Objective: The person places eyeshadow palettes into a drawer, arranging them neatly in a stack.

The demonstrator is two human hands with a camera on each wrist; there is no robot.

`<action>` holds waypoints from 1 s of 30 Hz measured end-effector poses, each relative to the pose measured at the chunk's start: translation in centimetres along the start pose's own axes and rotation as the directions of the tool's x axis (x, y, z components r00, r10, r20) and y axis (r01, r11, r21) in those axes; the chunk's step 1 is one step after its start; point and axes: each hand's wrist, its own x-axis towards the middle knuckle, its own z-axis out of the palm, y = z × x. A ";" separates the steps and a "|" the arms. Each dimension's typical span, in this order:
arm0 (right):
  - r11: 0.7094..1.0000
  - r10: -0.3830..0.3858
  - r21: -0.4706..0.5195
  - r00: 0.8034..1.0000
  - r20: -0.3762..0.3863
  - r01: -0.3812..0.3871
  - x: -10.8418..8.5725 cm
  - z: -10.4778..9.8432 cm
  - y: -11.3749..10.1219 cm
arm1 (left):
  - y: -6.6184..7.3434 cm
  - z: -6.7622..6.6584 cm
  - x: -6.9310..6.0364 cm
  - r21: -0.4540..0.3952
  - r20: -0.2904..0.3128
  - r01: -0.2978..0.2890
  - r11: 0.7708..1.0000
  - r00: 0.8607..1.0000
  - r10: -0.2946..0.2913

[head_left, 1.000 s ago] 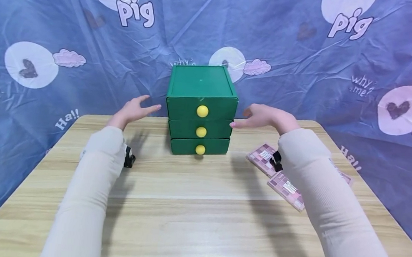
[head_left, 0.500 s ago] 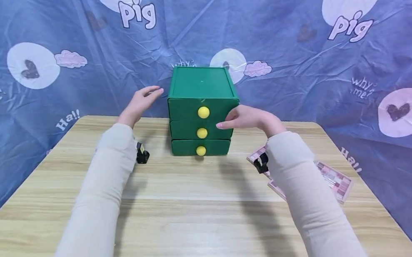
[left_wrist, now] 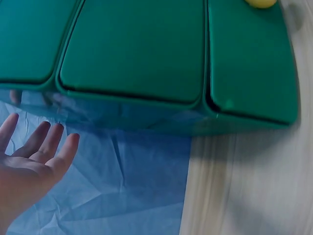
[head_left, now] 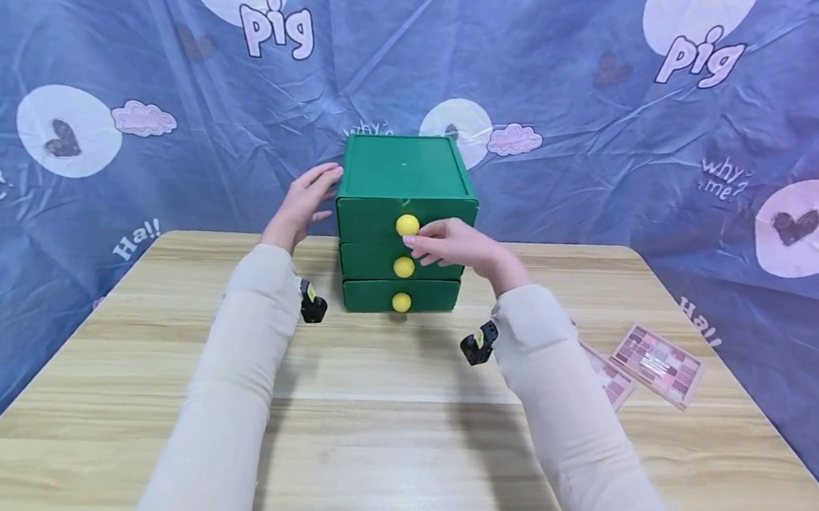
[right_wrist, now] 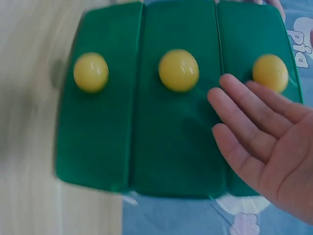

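Note:
A green cabinet (head_left: 404, 167) with three stacked drawers stands at the back of the table, its drawer fronts pushed in. Each front bears a round yellow knob: the top knob (head_left: 407, 224), the middle knob (head_left: 404, 267) and the bottom knob (head_left: 401, 302). My right hand (head_left: 459, 244) is at the top knob, thumb and fingertips close to its right side. In the right wrist view, its fingers (right_wrist: 244, 117) look fairly straight; contact with the knob cannot be made out. Beside the cabinet's upper left side is my left hand (left_wrist: 29, 169), fingers spread and holding nothing.
Pink makeup palettes lie on the right of the wooden table (head_left: 374, 452): one palette (head_left: 659, 363) in plain sight, another palette (head_left: 609, 381) partly behind my right sleeve. A blue printed cloth (head_left: 568, 97) hangs close behind the cabinet.
My right hand has moved left from beside the cabinet to the top knob. My left hand has come right, up to the cabinet's left side. The cabinet stays in place.

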 end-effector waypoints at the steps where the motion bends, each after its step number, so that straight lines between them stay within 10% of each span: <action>1: 1.000 0.003 0.028 1.000 -0.016 -0.003 0.2 0.3 0.1 | 0.0 0.2 0.0 -0.015 0.002 0.004 1.000 1.000 -0.004; 13: 0.941 0.068 0.336 0.963 -0.261 0.025 2.0 3.8 0.6 | -0.2 0.8 0.1 -0.103 0.013 0.038 0.994 0.999 -0.037; 30: 0.660 0.261 0.744 0.897 -0.356 0.103 2.9 5.7 0.3 | -0.9 0.8 0.7 -0.167 0.008 0.021 0.986 1.000 -0.020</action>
